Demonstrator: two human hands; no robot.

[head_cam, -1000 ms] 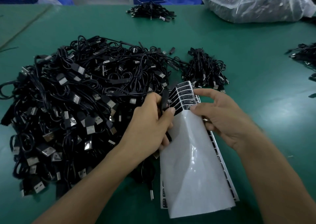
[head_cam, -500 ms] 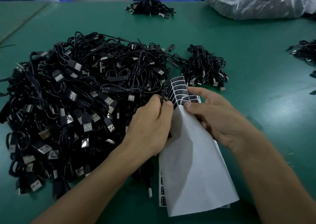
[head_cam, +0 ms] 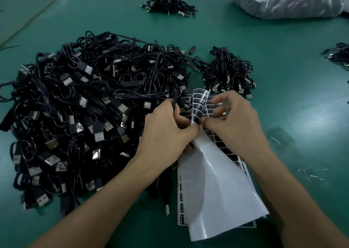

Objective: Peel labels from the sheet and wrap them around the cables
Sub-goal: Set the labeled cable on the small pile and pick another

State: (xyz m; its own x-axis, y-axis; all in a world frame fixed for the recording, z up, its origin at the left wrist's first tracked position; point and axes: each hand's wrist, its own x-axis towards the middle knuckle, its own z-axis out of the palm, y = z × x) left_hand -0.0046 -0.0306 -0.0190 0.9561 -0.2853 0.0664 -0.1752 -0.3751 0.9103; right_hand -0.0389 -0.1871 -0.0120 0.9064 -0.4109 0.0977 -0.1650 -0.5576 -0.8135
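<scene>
The left hand has its fingers curled around one black cable. The end of this cable stands up from between the fingers, just beside the left edge of the label sheet. The right hand pinches the curled top part of the sheet between thumb and first finger, and its other fingers are spread over the rows of black labels. The two thumbs almost touch each other at this place.

The sheet rises from the desk in a cone form, with the white back side toward the camera. Its near edge lies on a second sheet, which is flat on the desk and shows on both sides.

The large pile of cables fills the left half and reaches up to the left hand. A small bundle lies just beyond the hands. A wide stretch of green desk shows between the right hand and another bundle at the right edge, with a few small scraps on it. Far away are one more bundle and a plastic bag near the far edge of the desk.
</scene>
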